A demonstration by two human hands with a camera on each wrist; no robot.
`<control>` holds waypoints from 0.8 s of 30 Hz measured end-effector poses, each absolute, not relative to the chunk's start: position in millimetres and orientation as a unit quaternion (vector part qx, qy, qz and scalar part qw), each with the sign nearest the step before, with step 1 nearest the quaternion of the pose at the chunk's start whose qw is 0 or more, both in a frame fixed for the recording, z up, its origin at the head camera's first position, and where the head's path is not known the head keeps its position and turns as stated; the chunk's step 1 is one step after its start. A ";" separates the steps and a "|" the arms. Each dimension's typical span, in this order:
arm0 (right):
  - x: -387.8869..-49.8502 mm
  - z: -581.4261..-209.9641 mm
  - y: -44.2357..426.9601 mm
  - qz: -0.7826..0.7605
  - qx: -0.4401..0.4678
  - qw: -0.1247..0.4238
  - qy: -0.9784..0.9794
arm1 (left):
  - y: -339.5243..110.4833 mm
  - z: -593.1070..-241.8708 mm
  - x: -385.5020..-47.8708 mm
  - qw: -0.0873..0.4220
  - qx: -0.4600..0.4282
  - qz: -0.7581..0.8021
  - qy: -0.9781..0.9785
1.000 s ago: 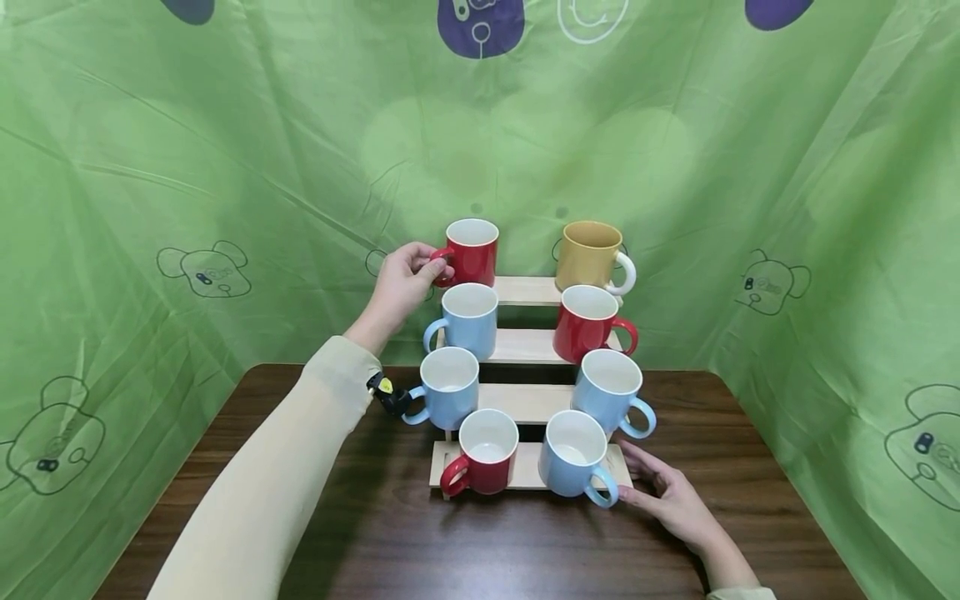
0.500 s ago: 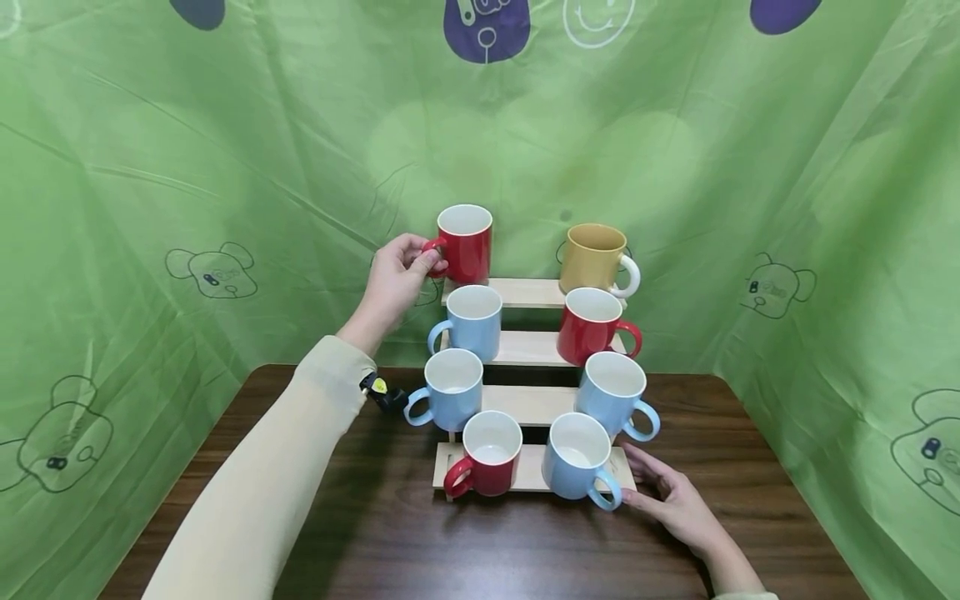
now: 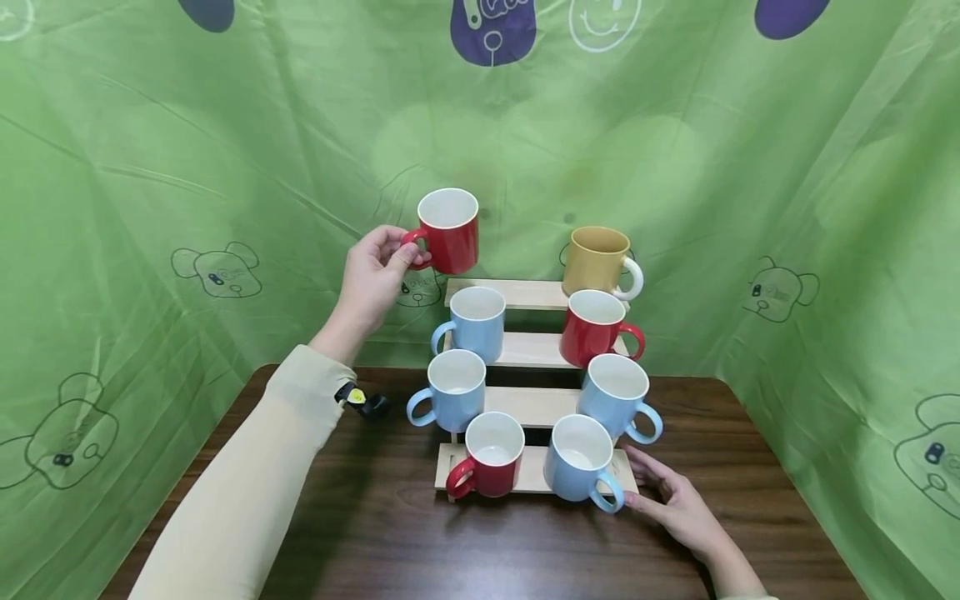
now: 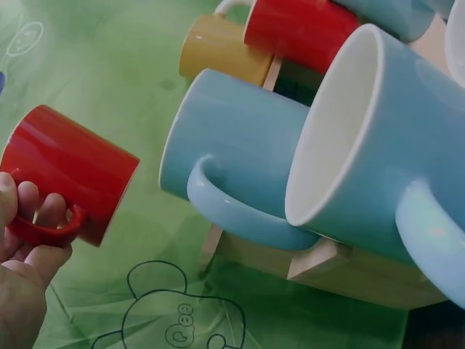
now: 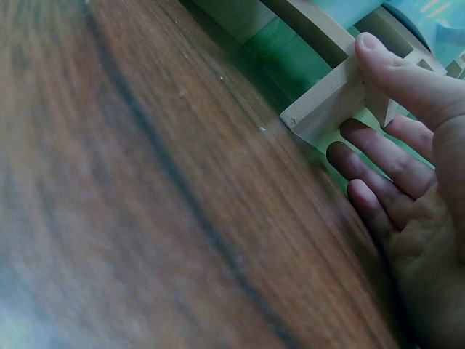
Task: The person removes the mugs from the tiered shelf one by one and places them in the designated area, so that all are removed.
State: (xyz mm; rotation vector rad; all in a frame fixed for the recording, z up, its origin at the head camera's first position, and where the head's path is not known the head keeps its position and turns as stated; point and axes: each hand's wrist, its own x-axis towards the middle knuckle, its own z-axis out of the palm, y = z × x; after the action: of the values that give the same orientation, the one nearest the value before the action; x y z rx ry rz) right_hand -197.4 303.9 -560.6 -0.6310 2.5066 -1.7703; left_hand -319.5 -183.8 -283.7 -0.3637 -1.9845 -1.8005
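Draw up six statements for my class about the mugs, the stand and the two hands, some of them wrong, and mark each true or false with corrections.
1. The left hand holds a red mug by its handle. True.
2. The yellow mug stands on the lowest step of the wooden stand. False: it stands on the top step.
3. The lowest step bears another red mug and a light blue mug. True.
4. The right hand grips a mug. False: it holds no mug and is at the right end of the lowest step.
5. The held mug rests on the top step. False: it is held up, apart from the stand.
6. Green cloth hangs behind the stand. True.
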 end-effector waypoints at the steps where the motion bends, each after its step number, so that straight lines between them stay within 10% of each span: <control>1: -197.7 -560.5 304.0 -0.564 -0.202 0.003 0.800 | -186.0 -284.6 -317.6 0.222 -0.133 -0.648 -0.716; 24: -197.3 -564.6 306.0 -0.575 -0.208 0.011 0.791 | -231.7 -310.6 -262.5 0.267 -0.123 -0.630 -0.719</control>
State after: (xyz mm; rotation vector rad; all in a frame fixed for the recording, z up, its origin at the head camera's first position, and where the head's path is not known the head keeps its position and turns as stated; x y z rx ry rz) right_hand -197.3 306.0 -564.6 -0.6477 2.4684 -1.7951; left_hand -262.5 -231.7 -310.6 -0.3328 -1.9408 -1.6997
